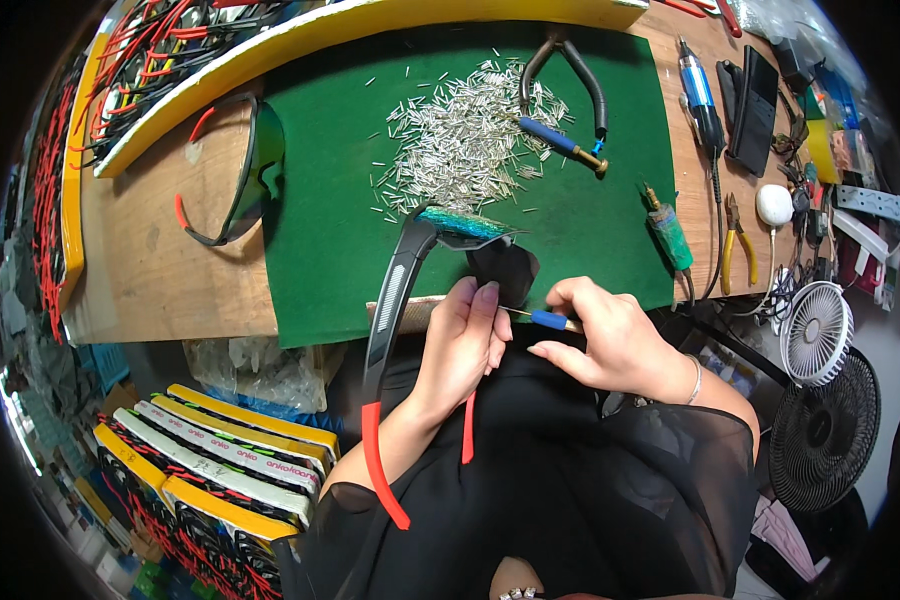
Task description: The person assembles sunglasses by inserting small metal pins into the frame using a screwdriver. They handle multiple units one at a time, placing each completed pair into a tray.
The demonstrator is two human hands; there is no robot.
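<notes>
My left hand (455,345) is closed around a pair of sunglasses (394,290) at the near edge of the green mat. The sunglasses have black temples with red tips and a blue-green mirrored lens. Between the thumb and fingers of my right hand (620,340) is a small screwdriver (550,320) with a blue grip. Its thin shaft reaches the frame beside my left fingertips; the exact contact point is hidden. Beyond my hands, a heap of small silver pins (450,145) lies on the green mat (330,210).
Black-handled pliers (592,90) and a blue-handled tool (547,134) lie by the pins. Another pair of sunglasses (238,180) rests at left. A green-handled tool (668,235), yellow-handled pliers (738,250) and a blue pen-shaped tool (698,85) are at right. Trays (240,455) of glasses stand lower left.
</notes>
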